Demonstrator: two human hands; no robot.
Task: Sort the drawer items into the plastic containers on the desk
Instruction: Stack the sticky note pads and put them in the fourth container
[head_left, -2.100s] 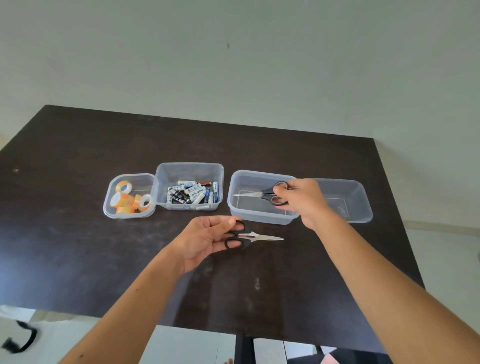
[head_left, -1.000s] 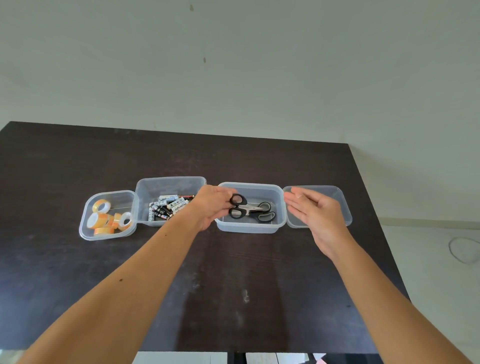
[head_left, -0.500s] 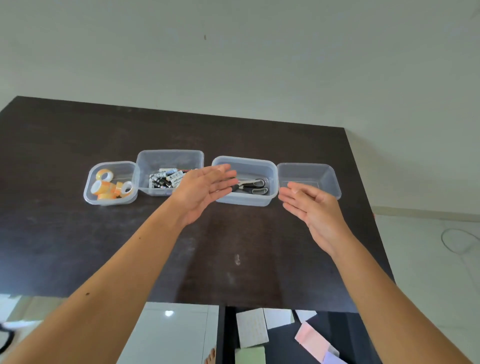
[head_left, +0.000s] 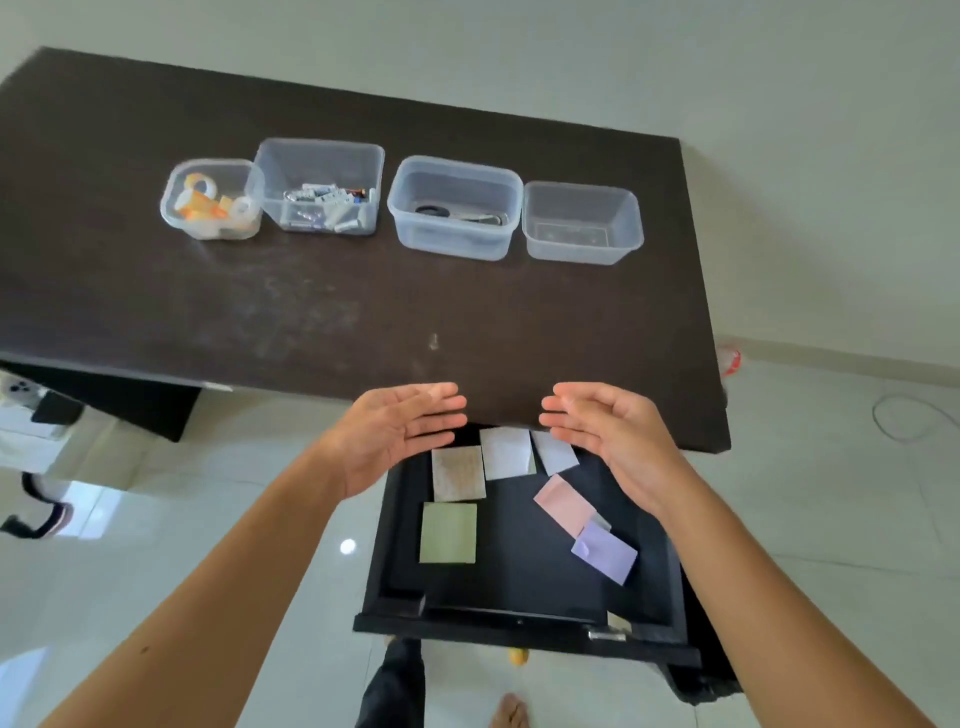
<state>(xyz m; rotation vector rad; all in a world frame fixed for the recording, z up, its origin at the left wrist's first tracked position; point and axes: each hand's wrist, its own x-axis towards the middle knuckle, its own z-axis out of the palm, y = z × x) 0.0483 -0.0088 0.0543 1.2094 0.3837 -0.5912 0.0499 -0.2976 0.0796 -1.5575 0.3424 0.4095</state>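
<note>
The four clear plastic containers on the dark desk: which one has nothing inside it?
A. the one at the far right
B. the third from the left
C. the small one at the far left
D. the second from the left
A: the clear plastic container at the far right shows only its bare bottom, while the others hold orange and white tape rolls, small batteries and black-handled scissors.

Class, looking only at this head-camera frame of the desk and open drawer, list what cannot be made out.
Head view only:
- Back of the drawer: hidden under the desk edge.
- White notes: partly covered by the right hand.
- Battery labels: too small, blurred.
- Scissors: blades hazy behind container wall.
</note>
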